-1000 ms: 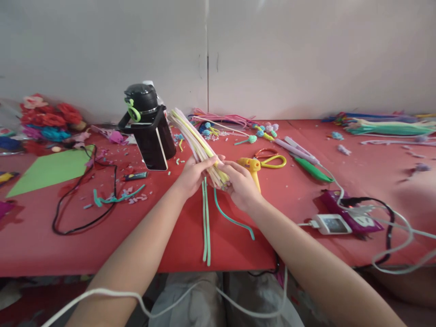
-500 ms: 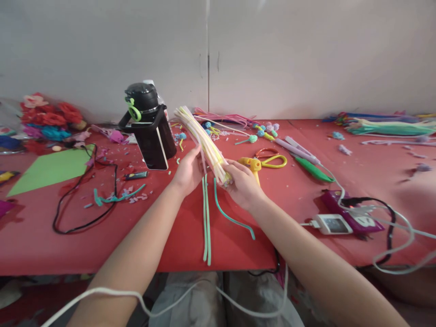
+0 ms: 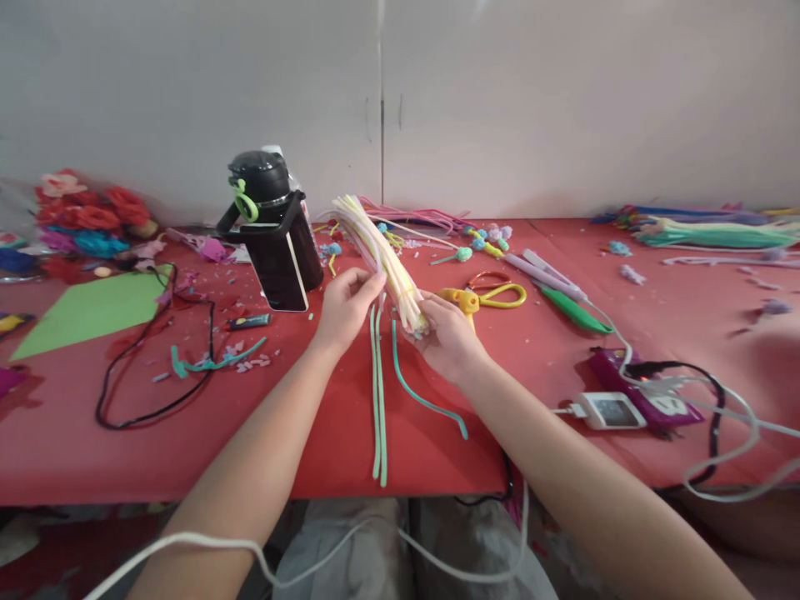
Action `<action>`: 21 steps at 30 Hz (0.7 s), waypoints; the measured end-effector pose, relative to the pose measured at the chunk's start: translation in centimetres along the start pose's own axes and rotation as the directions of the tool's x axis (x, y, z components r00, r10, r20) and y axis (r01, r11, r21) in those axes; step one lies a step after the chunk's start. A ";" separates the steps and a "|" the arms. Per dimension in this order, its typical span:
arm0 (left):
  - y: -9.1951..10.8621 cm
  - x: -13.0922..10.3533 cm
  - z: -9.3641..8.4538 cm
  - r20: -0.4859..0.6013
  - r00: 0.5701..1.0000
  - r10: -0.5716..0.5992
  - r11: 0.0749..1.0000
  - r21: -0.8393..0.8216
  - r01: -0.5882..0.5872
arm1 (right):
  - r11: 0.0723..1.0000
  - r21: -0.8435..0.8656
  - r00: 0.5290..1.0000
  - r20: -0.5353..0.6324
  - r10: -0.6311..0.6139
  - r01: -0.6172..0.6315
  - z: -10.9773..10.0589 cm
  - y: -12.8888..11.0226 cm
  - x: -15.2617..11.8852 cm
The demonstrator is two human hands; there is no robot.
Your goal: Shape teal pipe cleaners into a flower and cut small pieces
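Observation:
Held at its lower end by my right hand [image 3: 447, 333], a bundle of pale yellow and whitish pipe cleaners [image 3: 388, 260] slants up and away to the left above the table. The fingers of that hand wrap round it. At the bundle's left side, my left hand [image 3: 345, 310] is closed, thumb against forefinger, on a pale lilac pipe cleaner [image 3: 366, 245] that lies along the bundle. Its short lower end shows beneath the fingertips. Below the hands, two light green pipe cleaners [image 3: 378, 400] lie side by side on the red table, with a bent teal pipe cleaner [image 3: 420, 399] to their right.
A black bottle [image 3: 266, 179] stands behind a dark phone-like slab [image 3: 275, 271]. Yellow-handled scissors [image 3: 509, 296] and a yellow glue-gun-like tool [image 3: 466, 302] lie right of my hands. Further right are a purple power bank [image 3: 609, 367] and cables. A white cable [image 3: 325, 575] crosses my lap.
The bundle has shifted slightly right. My left hand has moved a little up and right, and its thumb and forefinger now pinch the lilac pipe cleaner higher along the bundle.

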State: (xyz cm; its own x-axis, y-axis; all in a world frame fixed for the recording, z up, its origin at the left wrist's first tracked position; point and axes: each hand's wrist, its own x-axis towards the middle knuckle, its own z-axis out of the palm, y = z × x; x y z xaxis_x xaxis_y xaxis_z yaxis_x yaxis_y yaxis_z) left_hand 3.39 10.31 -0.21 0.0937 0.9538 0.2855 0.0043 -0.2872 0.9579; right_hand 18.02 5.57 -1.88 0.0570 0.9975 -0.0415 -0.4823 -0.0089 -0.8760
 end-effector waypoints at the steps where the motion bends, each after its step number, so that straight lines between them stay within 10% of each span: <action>1: 0.1 -0.1 0.0 0.026 1.000 0.011 1.000 0.020 -0.012 | 1.000 0.023 1.000 -0.007 0.021 -0.021 0.0 0.0 0.0; 21: 0.9 0.4 -0.3 0.064 0.960 -0.274 0.883 -0.379 0.277 | 0.986 0.134 0.995 0.005 0.101 -0.101 0.2 0.3 -0.1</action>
State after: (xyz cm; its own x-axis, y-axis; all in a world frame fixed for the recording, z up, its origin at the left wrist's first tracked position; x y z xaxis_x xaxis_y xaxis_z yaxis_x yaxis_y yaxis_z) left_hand 3.18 10.49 0.78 0.1527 0.9882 0.0100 -0.3475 0.0442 0.9366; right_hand 17.75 5.51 -2.03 0.0034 0.9919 -0.1273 -0.5986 -0.0999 -0.7948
